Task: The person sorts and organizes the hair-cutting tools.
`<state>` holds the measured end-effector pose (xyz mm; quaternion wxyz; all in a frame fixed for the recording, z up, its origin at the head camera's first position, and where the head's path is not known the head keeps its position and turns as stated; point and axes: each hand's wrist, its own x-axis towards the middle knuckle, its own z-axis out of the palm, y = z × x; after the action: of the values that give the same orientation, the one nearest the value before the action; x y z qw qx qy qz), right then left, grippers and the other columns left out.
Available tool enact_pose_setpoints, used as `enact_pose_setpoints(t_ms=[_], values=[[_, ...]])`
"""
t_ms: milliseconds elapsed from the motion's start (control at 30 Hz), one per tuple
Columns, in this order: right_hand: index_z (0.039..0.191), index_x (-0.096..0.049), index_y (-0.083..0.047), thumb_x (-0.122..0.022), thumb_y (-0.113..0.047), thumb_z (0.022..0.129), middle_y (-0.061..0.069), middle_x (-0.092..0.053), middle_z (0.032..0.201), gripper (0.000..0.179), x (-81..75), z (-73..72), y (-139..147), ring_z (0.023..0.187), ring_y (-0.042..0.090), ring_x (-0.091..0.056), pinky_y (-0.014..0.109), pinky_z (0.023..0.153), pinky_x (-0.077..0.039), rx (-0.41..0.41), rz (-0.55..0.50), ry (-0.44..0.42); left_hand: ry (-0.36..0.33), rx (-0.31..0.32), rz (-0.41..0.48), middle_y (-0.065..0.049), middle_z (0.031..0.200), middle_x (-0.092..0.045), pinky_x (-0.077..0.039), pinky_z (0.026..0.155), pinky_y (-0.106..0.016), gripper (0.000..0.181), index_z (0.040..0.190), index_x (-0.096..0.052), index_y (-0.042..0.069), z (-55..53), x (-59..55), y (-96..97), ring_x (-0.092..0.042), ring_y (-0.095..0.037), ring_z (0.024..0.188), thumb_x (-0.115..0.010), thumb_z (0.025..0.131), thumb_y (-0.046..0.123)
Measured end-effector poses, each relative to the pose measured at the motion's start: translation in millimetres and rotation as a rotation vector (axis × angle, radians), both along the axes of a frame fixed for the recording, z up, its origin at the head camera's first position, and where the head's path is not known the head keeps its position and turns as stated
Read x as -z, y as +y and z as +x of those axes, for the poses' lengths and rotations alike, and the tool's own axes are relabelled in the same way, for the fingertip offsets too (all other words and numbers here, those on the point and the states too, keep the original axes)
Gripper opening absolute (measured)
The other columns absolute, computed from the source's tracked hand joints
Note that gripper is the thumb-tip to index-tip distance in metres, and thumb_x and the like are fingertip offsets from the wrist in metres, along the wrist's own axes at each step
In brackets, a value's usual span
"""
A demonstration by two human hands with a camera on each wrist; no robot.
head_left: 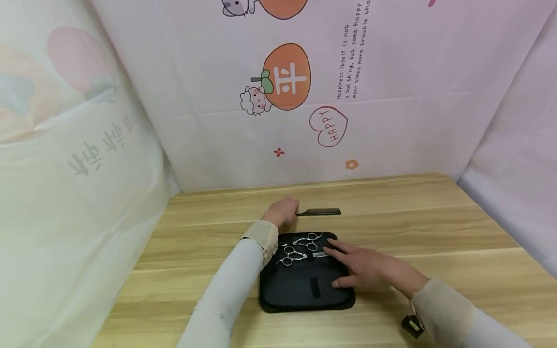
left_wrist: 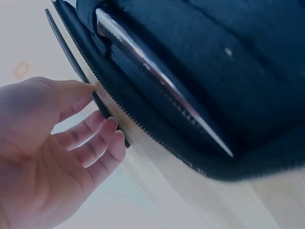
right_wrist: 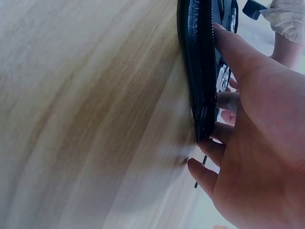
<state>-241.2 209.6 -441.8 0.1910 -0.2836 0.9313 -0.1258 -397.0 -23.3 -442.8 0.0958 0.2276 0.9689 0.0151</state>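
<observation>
My left hand point(head_left: 284, 211) reaches past the case's far edge and pinches the thin tail of a black tail comb point(head_left: 324, 211) between thumb and fingers. The comb lies level at the back of the table, its toothed part pointing right. In the left wrist view the comb point(left_wrist: 66, 45) shows as a narrow dark strip at the fingertips. My right hand point(head_left: 361, 266) rests with spread fingers on the right side of an open black zip case point(head_left: 289, 292). Two pairs of silver scissors, one far point(head_left: 310, 241) and one near point(head_left: 291, 256), lie in the case.
A small metal piece point(head_left: 320, 254) sits in the case beside the right fingertips. The wooden table point(head_left: 413, 212) extends on both sides. Printed white cloth point(head_left: 209, 145) stands behind and beside it. A small black object point(head_left: 412, 326) hangs by the right cuff.
</observation>
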Motion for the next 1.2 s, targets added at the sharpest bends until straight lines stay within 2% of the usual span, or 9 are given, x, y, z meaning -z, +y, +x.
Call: enact_pose_setpoints(t_ms=[233,467,600,800,900,1033,1200], values=[[0.161,-0.034,-0.016,-0.063,-0.065,0.093,0.017,-0.017,0.169,0.089,0.9,-0.1,1,0.147,0.042,-0.034,0.06,0.112,-0.037,-0.01,-0.016,0.01,0.001,0.048,-0.057,-0.01,0.119,-0.061,-0.052,0.092,-0.04,0.01,0.108,-0.058,0.012,16.6,-7.0,-7.4,-0.06,-0.024,0.109,-0.051,0.105,0.006],[0.161,-0.032,-0.013,-0.059,-0.067,0.094,0.021,-0.018,0.168,0.091,3.8,-0.6,3,0.146,0.046,-0.034,0.063,0.111,-0.036,-0.042,-0.035,0.039,-0.008,0.058,-0.077,-0.008,0.117,-0.063,-0.051,0.089,-0.037,0.012,0.11,-0.061,0.011,23.8,-5.3,-19.6,-0.061,-0.022,0.106,-0.052,0.105,0.006],[0.161,-0.033,-0.012,-0.062,-0.064,0.094,0.02,-0.018,0.168,0.089,1.8,0.3,1,0.146,0.045,-0.034,0.062,0.111,-0.036,-0.042,-0.037,0.027,-0.013,0.058,-0.045,-0.006,0.109,-0.063,-0.05,0.081,-0.035,0.01,0.106,-0.061,0.01,27.2,-3.3,-28.5,-0.058,-0.019,0.094,-0.053,0.104,0.005],[0.161,-0.034,-0.013,-0.063,-0.063,0.093,0.018,-0.017,0.168,0.089,1.7,0.6,-1,0.146,0.043,-0.036,0.059,0.112,-0.037,-0.027,-0.027,0.019,0.026,0.09,0.031,-0.004,0.095,-0.062,-0.047,0.075,-0.033,0.005,0.096,-0.061,0.009,30.5,-2.0,-40.7,-0.052,-0.018,0.081,-0.06,0.099,0.005],[0.161,-0.034,-0.013,-0.064,-0.063,0.093,0.018,-0.017,0.168,0.089,2.1,0.4,-1,0.145,0.043,-0.037,0.059,0.111,-0.038,-0.027,-0.021,0.022,0.037,0.111,0.056,-0.004,0.094,-0.062,-0.046,0.075,-0.032,0.005,0.098,-0.063,0.007,32.9,-2.5,-46.1,-0.052,-0.018,0.081,-0.06,0.1,0.005],[0.161,-0.033,-0.013,-0.064,-0.063,0.093,0.018,-0.017,0.169,0.089,2.5,-0.3,-1,0.145,0.043,-0.037,0.059,0.111,-0.039,-0.029,-0.015,0.023,0.065,0.145,0.09,-0.005,0.097,-0.066,-0.051,0.078,-0.033,0.006,0.1,-0.066,0.006,36.6,-2.7,-53.4,-0.059,-0.019,0.086,-0.061,0.098,0.004],[0.161,-0.033,-0.014,-0.063,-0.064,0.093,0.017,-0.016,0.169,0.09,2.0,-0.9,-2,0.146,0.043,-0.035,0.059,0.112,-0.038,-0.022,-0.012,0.01,0.053,0.155,0.127,-0.007,0.104,-0.069,-0.054,0.084,-0.036,0.006,0.105,-0.067,0.007,43.6,-6.0,-61.8,-0.064,-0.021,0.093,-0.063,0.1,0.009]])
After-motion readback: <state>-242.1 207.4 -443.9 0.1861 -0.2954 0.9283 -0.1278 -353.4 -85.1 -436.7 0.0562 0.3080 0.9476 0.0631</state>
